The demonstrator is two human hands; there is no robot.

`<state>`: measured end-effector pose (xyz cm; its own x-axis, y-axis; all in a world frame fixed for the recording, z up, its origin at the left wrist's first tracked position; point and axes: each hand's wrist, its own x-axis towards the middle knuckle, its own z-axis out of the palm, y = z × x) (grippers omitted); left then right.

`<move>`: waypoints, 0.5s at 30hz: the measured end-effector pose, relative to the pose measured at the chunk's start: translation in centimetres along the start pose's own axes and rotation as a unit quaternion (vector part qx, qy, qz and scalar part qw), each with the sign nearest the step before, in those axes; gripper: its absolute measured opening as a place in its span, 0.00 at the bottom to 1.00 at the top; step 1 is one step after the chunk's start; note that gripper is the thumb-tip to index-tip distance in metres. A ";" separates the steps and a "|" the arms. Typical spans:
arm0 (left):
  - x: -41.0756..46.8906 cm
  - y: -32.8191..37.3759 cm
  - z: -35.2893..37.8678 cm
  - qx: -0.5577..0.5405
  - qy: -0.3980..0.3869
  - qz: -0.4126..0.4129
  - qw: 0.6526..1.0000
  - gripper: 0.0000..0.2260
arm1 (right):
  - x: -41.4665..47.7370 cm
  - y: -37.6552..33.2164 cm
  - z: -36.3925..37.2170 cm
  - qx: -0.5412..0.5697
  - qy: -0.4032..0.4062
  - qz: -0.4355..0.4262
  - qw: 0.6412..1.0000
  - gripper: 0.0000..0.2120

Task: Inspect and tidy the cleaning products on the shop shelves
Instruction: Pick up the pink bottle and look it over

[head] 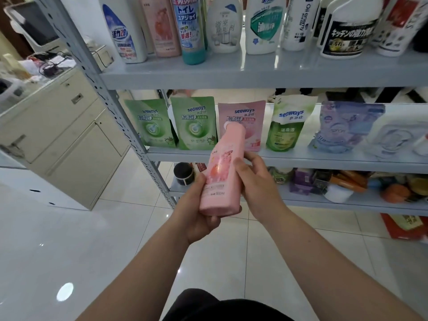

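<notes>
top shelf (231, 79) holds upright bottles (224, 26); middle shelf (324, 159) holds pouches (193, 122). pink bottle (220, 174) is held near that shelf's edge, left hand (199, 214) curled under its base, right hand (257, 184) gripping its side. open floor (69, 251) lies left. its long axis runs near to far, cap far, tilted right.

pink bottle (222, 172): is showing "500ml" near its base
teal bottle (188, 31): is showing "99.99" – "トイレ" below it
slim white bottle (301, 22): is carrying "Oil enemy"
black-labelled jug (347, 35): is showing "キッチンの"
left green pouch (149, 122), right green pouch (194, 122), pink pouch (245, 119), white-green pouch (288, 126): each is bearing "seaways"
</notes>
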<state>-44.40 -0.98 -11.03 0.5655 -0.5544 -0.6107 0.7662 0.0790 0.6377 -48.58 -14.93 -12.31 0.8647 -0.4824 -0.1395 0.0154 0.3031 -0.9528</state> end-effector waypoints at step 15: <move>1.2 1.1 -2.3 0.439 -0.008 0.378 0.815 0.11 | 1.2 1.8 1.7 0.066 0.012 0.105 0.992 0.18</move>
<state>-42.12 0.30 -12.12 0.7654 -0.6334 0.1138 -0.3165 -0.2166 0.9235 -46.69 -13.57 -13.73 0.8436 -0.4165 -0.3389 -0.0963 0.5036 -0.8586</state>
